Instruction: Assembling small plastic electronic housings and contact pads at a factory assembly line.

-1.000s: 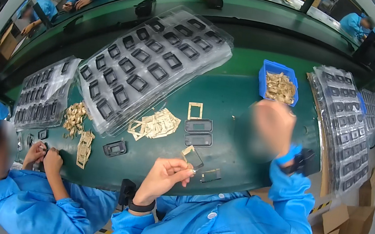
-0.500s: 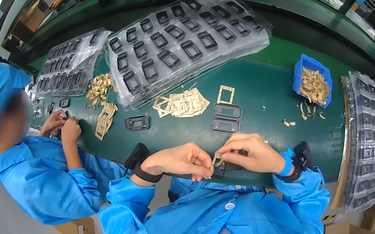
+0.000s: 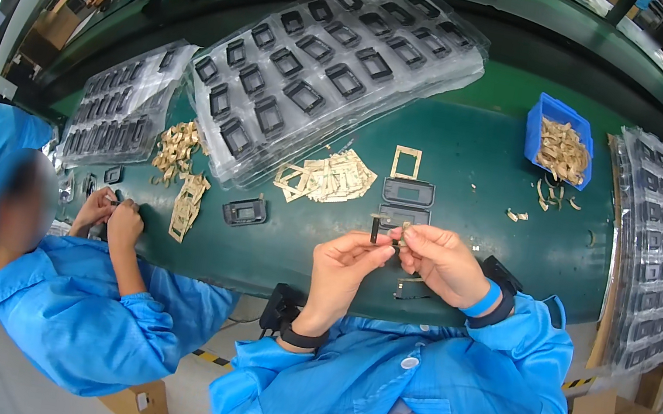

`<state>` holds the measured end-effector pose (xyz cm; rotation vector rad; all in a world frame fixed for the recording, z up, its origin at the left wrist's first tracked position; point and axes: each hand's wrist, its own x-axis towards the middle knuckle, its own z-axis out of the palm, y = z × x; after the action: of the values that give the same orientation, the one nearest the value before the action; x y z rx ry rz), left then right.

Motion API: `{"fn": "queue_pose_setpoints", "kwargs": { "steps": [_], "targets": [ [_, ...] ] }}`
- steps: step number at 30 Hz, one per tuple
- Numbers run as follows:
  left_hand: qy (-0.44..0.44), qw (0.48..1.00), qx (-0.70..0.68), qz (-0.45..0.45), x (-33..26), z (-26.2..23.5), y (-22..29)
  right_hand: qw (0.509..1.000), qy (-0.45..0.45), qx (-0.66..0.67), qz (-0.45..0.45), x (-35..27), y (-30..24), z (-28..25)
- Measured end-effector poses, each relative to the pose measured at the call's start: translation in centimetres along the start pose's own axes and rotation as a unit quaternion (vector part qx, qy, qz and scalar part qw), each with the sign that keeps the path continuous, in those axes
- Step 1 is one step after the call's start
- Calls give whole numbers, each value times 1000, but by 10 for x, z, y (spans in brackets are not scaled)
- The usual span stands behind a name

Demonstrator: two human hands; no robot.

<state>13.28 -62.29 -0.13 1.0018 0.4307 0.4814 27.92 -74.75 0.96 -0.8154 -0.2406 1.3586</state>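
My left hand (image 3: 344,276) is raised over the near part of the bench, thumb and fingers pinching a small black strip (image 3: 374,231). Beside it, my right hand (image 3: 447,267) has its fingertips closed on a small tan piece (image 3: 400,230); its exact shape is partly hidden. Below the right hand lies a dark part (image 3: 411,290) near the bench edge, mostly hidden. Just beyond both hands, two dark grey rectangular frames (image 3: 408,192) lie one behind the other, the nearer partly covered by my fingers. A tan rectangular frame (image 3: 395,162) lies behind them.
Left of centre are a heap of tan frames (image 3: 328,176) and a single dark frame (image 3: 245,211). Clear trays of black frames (image 3: 331,56) stand behind. A blue bin (image 3: 530,136) holds tan curved pieces. At left, a co-worker (image 3: 83,305) handles a small part.
Both hands have lifted from the dark part at the bench edge and moved up and away from me. A black strip now shows in the left fingers.
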Motion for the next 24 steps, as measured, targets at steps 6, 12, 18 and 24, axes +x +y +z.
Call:
{"fn": "queue_pose_setpoints", "kwargs": {
  "steps": [6, 12, 18, 24],
  "targets": [
    [30, 998, 43, 40, -3, 3, -4, 998, 32, -37, -40, 2, 12, 1],
    [34, 999, 33, 19, -4, 1, -2, 998, 20, -63, -25, 0, 4, 4],
    [9, 996, -41, -73, 1, -14, 9, 972, 59, -224, 28, -11, -15, 0],
    [-34, 994, 1, -108, 3, -14, 19, 749, 27, -562, -350, -6, -26, 18]
  ]
}}
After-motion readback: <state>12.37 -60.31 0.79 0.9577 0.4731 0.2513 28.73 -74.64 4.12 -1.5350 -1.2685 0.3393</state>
